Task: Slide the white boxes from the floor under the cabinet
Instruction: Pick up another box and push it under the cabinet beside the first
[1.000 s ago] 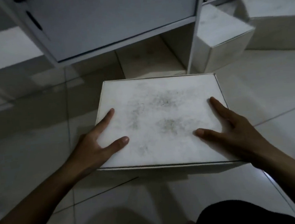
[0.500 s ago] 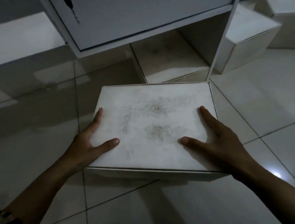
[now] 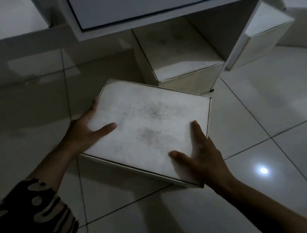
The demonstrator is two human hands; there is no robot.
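Note:
A flat white box (image 3: 150,127) with a smudged lid lies on the tiled floor in front of the cabinet (image 3: 158,7), turned at an angle. My left hand (image 3: 87,130) grips its left edge, thumb on the lid. My right hand (image 3: 201,154) holds its near right corner, thumb and fingers spread over the lid. Another white box (image 3: 177,53) sits partly under the cabinet, just beyond the held one.
A white cabinet leg (image 3: 245,28) stands right of the gap. More white boxes (image 3: 267,35) rest on the floor beyond it at the right. A light spot (image 3: 263,171) reflects off the glossy tiles. The gap under the cabinet's left part looks dark.
The box has turned clockwise and shifted left in front of the cabinet gap. Both hands stayed on it. The view has moved closer to the cabinet.

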